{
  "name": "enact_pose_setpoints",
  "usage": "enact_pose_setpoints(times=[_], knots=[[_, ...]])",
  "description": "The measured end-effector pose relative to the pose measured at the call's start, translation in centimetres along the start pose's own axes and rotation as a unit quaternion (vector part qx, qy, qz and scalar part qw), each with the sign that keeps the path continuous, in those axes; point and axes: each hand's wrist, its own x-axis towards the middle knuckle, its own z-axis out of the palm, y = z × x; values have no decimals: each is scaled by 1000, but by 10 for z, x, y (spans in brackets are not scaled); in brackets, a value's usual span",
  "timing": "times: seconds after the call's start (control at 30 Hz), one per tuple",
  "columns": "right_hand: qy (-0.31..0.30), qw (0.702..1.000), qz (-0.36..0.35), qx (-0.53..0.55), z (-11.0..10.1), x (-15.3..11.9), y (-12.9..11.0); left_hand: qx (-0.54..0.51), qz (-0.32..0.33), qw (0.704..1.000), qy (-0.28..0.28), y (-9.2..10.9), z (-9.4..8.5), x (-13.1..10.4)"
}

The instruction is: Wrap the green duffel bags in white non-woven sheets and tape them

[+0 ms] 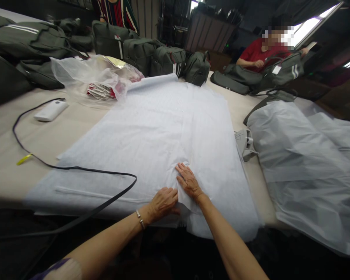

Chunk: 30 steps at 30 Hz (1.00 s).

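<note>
A stack of thin white sheets [151, 132], like non-woven fabric or tissue, covers the middle of the table and reaches its near edge. My left hand [163, 202], with a bracelet at the wrist, is closed with curled fingers on the sheet's front edge. Just right of it, my right hand [189, 182] lies on the sheet with fingers stretched out, and the material wrinkles around them. A fold or seam runs away from the hands toward the far end.
A black cable [105, 170] crosses the sheets' left part to a white power bank [51, 111]. Dark green bags [167, 60] line the back. A clear plastic bag [84, 76] holds red-and-white tags. Right are a grey device [245, 144], translucent plastic [306, 155] and a person in red [265, 54].
</note>
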Motion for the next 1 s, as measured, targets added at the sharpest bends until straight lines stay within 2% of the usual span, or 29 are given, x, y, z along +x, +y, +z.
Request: enact_pose_setpoints(times=[0.17, 0.33, 0.53, 0.7, 0.87, 1.0], knots=[[9, 1000, -8, -8, 1, -1, 1, -10, -32, 999, 4, 5, -2, 12], [15, 1000, -11, -11, 3, -1, 3, -29, -13, 999, 6, 6, -7, 14], [19, 1000, -12, -11, 3, -1, 4, -142, -113, 981, 63, -1, -18, 13], [15, 1000, -12, -16, 3, -1, 4, -193, -138, 969, 70, -6, -20, 10], [16, 1000, -14, -20, 2, -1, 4, -188, -106, 974, 62, 6, -13, -1], [14, 1000, -9, -14, 2, -1, 4, -43, 3, 998, 45, 18, -6, -2]])
